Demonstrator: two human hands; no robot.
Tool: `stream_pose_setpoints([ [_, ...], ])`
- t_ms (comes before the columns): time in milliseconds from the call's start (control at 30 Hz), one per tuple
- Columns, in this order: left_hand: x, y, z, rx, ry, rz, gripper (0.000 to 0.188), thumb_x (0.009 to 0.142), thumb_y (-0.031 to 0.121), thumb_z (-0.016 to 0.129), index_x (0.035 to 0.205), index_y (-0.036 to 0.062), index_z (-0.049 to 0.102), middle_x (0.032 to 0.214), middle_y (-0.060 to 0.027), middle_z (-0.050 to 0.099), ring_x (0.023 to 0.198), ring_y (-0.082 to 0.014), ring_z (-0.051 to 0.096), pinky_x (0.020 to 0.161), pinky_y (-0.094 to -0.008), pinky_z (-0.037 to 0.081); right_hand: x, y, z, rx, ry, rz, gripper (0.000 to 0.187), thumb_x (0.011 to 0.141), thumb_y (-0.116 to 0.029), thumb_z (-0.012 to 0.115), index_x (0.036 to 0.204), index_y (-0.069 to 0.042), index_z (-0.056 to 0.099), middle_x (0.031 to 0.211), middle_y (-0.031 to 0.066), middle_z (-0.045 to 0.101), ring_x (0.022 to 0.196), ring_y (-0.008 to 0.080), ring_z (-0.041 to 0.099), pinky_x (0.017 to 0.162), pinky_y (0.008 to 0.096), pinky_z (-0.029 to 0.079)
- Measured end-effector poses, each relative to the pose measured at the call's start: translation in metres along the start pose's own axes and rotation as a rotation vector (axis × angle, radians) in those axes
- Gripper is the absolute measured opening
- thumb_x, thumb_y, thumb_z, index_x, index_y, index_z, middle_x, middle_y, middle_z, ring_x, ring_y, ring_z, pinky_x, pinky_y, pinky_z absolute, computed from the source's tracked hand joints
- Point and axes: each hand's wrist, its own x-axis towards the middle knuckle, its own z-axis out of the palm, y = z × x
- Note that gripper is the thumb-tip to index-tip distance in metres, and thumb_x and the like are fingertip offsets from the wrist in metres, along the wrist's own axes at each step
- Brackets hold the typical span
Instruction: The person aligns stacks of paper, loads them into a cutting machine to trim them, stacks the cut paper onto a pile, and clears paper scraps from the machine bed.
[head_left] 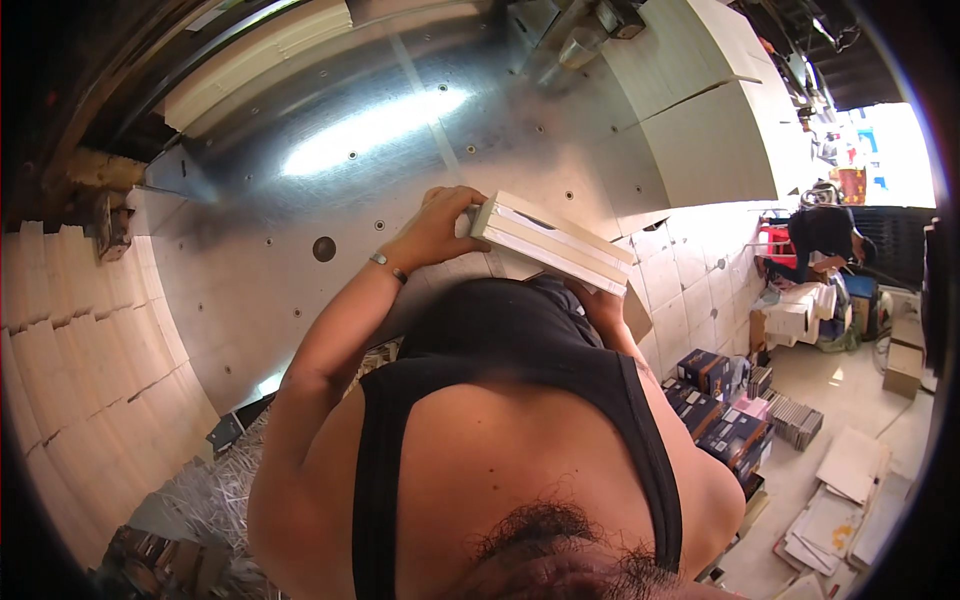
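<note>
A thick block of white paper sheets (552, 243), like a stack of unbound books, is held in front of my chest above a shiny metal table (300, 240). My left hand (437, 226) grips its left end, fingers curled over the edge; a thin bracelet sits on that wrist. My right hand (600, 306) holds the block from below on the right and is mostly hidden by it and by my dark top.
Stacks of cream paper (80, 340) line the left side and more stand at the back right (700, 110). Paper shreds (215, 490) lie on the floor lower left. Dark boxes (715, 405) and loose sheets sit on the right floor. Another person (822, 235) bends over far right.
</note>
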Motion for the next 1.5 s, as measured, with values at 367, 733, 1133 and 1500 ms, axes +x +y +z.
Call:
stream_pose_setpoints([
  [367,0.012,0.005,-0.008,0.017,0.030,-0.070,0.072,0.072,0.029,0.093,0.134,0.0116,0.061,0.126,-0.0099,0.067,0.127,-0.0316,0.056,0.115,-0.0448,0.035,0.002,-0.010,-0.014,-0.062,0.055,-0.064,0.044,0.080,-0.016,0.088,0.118,-0.002,0.070,0.109,0.0148,0.075,0.100,0.0307,0.072,0.089,0.0404,0.054],
  [733,0.075,-0.002,-0.037,0.041,-0.026,-0.448,0.108,0.082,0.044,0.084,0.166,0.0134,0.023,0.126,-0.0192,0.073,0.118,-0.0379,0.069,0.110,-0.0424,0.046,0.042,-0.042,0.017,0.598,-0.019,0.517,0.039,0.094,-0.026,0.077,0.113,0.007,0.065,0.091,0.0096,0.069,0.076,0.0153,0.065,0.070,0.0307,0.052],
  [1133,0.073,0.003,-0.031,0.149,0.045,-0.516,0.104,0.078,0.051,0.082,0.161,0.0090,0.036,0.125,-0.0181,0.073,0.116,-0.0349,0.070,0.100,-0.0397,0.053,0.050,-0.053,0.014,0.600,-0.015,0.774,0.039,0.097,-0.034,0.076,0.098,0.003,0.062,0.076,0.0053,0.058,0.065,0.0156,0.063,0.066,0.0298,0.059],
  [1500,0.067,0.007,-0.034,-0.097,0.127,-0.547,0.096,0.077,0.039,0.088,0.158,0.0097,0.044,0.123,-0.0201,0.074,0.113,-0.0353,0.071,0.099,-0.0398,0.054,0.047,-0.063,0.002,0.744,0.041,0.734,0.046,0.101,-0.028,0.068,0.128,0.008,0.057,0.104,0.0138,0.066,0.081,0.0214,0.067,0.076,0.0342,0.060],
])
